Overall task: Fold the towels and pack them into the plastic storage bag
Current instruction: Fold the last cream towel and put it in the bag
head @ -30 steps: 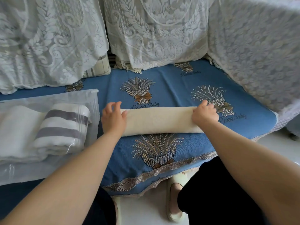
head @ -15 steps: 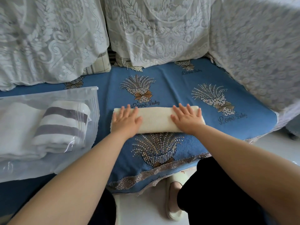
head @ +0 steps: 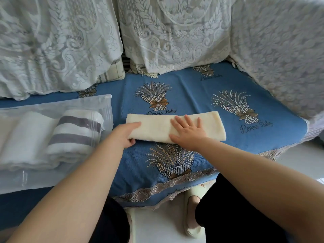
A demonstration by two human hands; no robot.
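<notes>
A cream towel [head: 212, 126], folded into a long narrow strip, lies across the blue sofa seat [head: 192, 95]. My left hand [head: 123, 135] grips the strip's left end, thumb under the near edge and fingers on top. My right hand [head: 188, 131] lies flat on the middle of the strip, fingers spread. At the left, a clear plastic storage bag [head: 103, 109] lies on the seat with its mouth facing the cream towel. Inside it are a grey-striped white towel [head: 75, 132] and a plain white towel [head: 26, 137], both folded.
White lace-covered cushions [head: 166, 32] line the back, and a lace-covered armrest [head: 280, 58] closes the right side. The seat's lace-trimmed front edge [head: 166, 188] runs just above my knees. A foot in a pale slipper [head: 192, 216] stands on the white floor below.
Both hands were pressing flat on the towel; now my left hand has moved to the left end and taken hold of it. My right hand has stayed flat near the middle.
</notes>
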